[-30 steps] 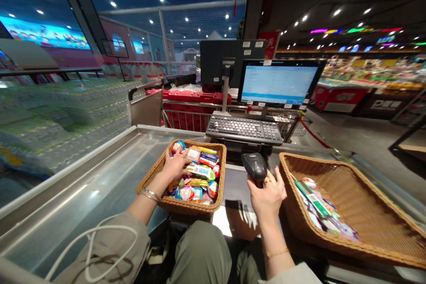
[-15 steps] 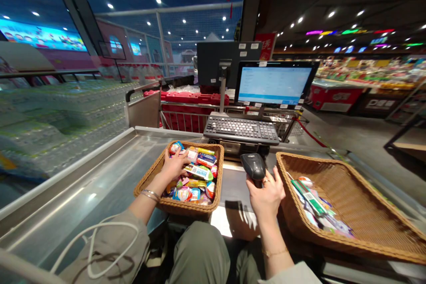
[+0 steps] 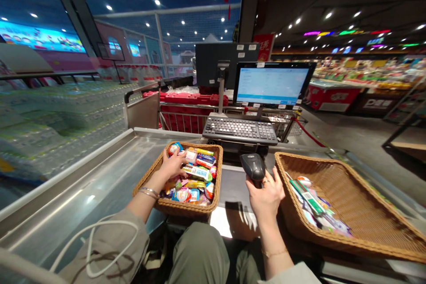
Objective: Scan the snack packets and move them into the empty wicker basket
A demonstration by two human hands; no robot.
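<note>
Under left hand [image 3: 172, 164], unreadable snack labels [image 3: 196, 172]

Two baskets of tan wicker, a basket on the left [image 3: 178, 206] and a basket on the right [image 3: 319, 230], show a tight criss-cross weave. The left one is packed with snack packets [image 3: 196, 173] in bright red, yellow, green, blue and pink. A black handheld scanner [image 3: 253, 166] sits above a grey steel desk [image 3: 83, 182]. Beyond it are a black keyboard [image 3: 239, 131], a pale blue-and-white screen [image 3: 271, 83] and red crates [image 3: 181, 117]. An olive-green sleeve [image 3: 109, 248] ends at a thin silver bracelet [image 3: 149, 192].
</note>
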